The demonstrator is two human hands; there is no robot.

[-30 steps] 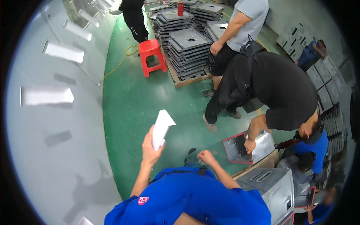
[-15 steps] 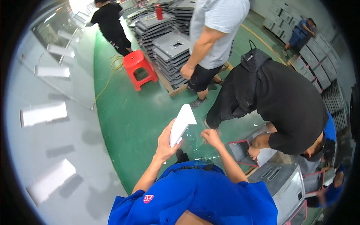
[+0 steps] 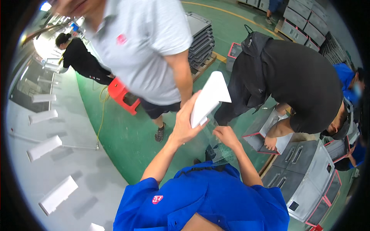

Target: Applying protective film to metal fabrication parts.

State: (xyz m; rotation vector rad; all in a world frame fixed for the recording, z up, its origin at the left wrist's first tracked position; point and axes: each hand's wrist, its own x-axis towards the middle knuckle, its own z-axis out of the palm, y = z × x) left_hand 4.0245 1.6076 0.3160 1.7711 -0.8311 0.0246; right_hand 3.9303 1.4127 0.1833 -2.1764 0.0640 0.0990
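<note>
In front of my chest, my left hand (image 3: 184,125) is wrapped round a white bent piece (image 3: 210,96) with a tapered, angled end pointing up and away. My right hand (image 3: 227,137) is closed in a pinch on a sheet of clear plastic film (image 3: 221,153). The film hangs down toward my waist and stretches across toward the white piece. Whether it touches the piece, I cannot tell.
A person in a grey shirt (image 3: 142,54) stands close ahead. To the right, a person in black (image 3: 304,81) bends over a red-edged grey box (image 3: 258,139). Grey metal boxes (image 3: 298,161) lie nearer. Ahead left is a red stool (image 3: 121,96); several white pieces (image 3: 59,195) line the left side.
My left hand has raised the white piece up and to the right. The person in grey has come closer and moved left in view. My right hand keeps its pinch on the film.
</note>
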